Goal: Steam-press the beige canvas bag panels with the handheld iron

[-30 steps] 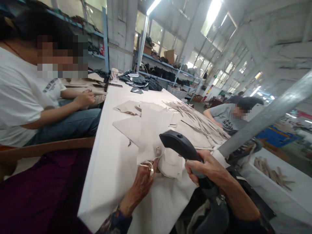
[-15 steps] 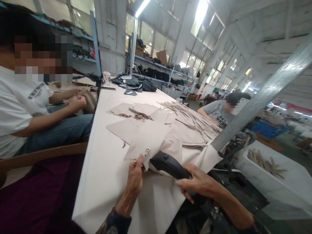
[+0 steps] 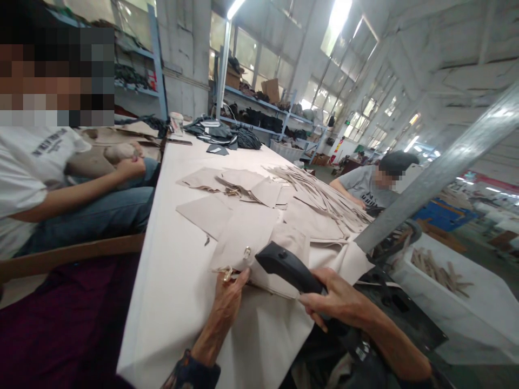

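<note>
Beige panel (image 3: 253, 227), pinched at its near edge by the left hand (image 3: 227, 297), has dropped lower over the table (image 3: 168, 265) within the last second, bringing its gold clasp (image 3: 247, 252) closer to the black tool (image 3: 286, 266) gripped in the right hand (image 3: 338, 300) and uncovering brownish scraps (image 3: 232, 184) beyond.

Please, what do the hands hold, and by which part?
Right hand: the black handheld tool, by its handle. Left hand: the beige piece, by its near edge.
</note>
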Action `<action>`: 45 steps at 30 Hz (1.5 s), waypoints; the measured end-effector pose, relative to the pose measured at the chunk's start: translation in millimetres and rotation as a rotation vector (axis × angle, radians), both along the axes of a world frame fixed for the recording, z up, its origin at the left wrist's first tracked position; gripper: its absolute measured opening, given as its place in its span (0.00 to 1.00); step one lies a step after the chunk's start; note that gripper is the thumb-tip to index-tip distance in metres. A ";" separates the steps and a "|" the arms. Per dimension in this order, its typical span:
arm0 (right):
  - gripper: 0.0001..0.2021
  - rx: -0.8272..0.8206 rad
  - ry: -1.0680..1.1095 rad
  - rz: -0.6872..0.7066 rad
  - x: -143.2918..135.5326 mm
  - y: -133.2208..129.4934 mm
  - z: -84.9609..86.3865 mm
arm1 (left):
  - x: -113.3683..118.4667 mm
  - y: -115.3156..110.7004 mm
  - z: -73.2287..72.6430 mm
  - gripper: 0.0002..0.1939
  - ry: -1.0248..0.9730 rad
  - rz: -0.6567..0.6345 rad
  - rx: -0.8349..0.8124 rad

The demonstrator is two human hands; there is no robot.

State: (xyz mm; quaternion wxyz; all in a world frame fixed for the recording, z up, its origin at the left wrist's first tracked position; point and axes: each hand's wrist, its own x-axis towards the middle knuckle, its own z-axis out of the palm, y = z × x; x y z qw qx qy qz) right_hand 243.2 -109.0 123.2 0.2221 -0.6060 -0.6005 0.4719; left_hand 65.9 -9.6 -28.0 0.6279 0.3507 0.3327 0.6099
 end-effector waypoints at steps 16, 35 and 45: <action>0.11 0.047 -0.044 -0.031 -14.7 5.2 -10.1 | -0.6 -4.1 11.5 0.20 -0.178 -0.126 -0.079; 0.12 0.054 0.095 -0.097 -31.9 40.1 -0.4 | -3.1 -5.0 6.8 0.19 -0.228 -0.190 -0.165; 0.09 0.034 -0.022 -0.055 -8.1 6.5 3.6 | -1.4 -3.7 14.6 0.27 -0.280 -0.200 -0.218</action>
